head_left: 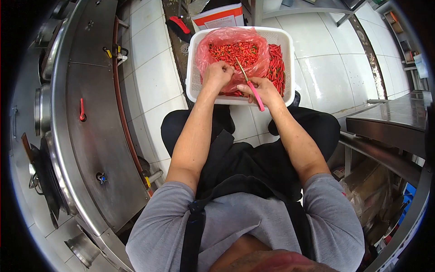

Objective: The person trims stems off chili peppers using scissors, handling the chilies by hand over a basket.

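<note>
A white basket stands in front of my knees. Inside it lies an open pink plastic bag with small red chilies in it, and more red chilies lie beside the bag on the right. My left hand is over the bag's near left side, fingers pinched together; what they hold, if anything, is too small to tell. Around the pink handles of a pair of scissors my right hand is wrapped, with the blades pointing up and left over the bag.
A steel kitchen counter with knobs runs along the left. At the right is a steel table with a shelf below. Behind the basket stands a red and white box, with a red-handled object to its left.
</note>
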Tool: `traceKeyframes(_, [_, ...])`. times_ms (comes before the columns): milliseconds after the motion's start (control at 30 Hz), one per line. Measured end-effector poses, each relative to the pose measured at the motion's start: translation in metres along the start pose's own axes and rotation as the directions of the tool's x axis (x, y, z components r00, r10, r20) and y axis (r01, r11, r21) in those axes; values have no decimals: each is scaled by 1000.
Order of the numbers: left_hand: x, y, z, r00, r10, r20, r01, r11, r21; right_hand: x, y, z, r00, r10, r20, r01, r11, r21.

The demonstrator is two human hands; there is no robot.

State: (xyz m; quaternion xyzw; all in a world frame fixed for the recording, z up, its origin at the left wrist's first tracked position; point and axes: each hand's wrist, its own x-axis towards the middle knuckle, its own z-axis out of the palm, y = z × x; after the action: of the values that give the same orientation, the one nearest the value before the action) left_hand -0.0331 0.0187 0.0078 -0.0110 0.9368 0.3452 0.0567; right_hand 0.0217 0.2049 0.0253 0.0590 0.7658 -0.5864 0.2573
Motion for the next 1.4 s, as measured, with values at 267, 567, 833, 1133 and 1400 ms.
traceKeyframes(267, [-9, 11, -6, 978, 167, 123, -168, 986, -2, 7, 5, 3, 998, -54, -17, 55, 992, 117])
traceKeyframes(567, [-6, 6, -3, 996, 82, 30, -84, 994, 71, 3, 0, 1, 1000, 31, -4, -30, 999, 31])
traceKeyframes(833, [-8, 7, 1, 978, 206, 25, -207, 977, 48, 6, 9, 4, 999, -47, 14, 47, 999, 27])
traceKeyframes(1133, [-6, 0, 7, 984, 176, 11, -176, 977, 125, 9, 8, 0, 1000, 13, -3, -13, 1000, 11])
traceKeyframes(1400, [1, 12, 9, 978, 69, -199, -59, 997, 56, -8, -15, -42, 949, -101, -300, 162, 969, 185])
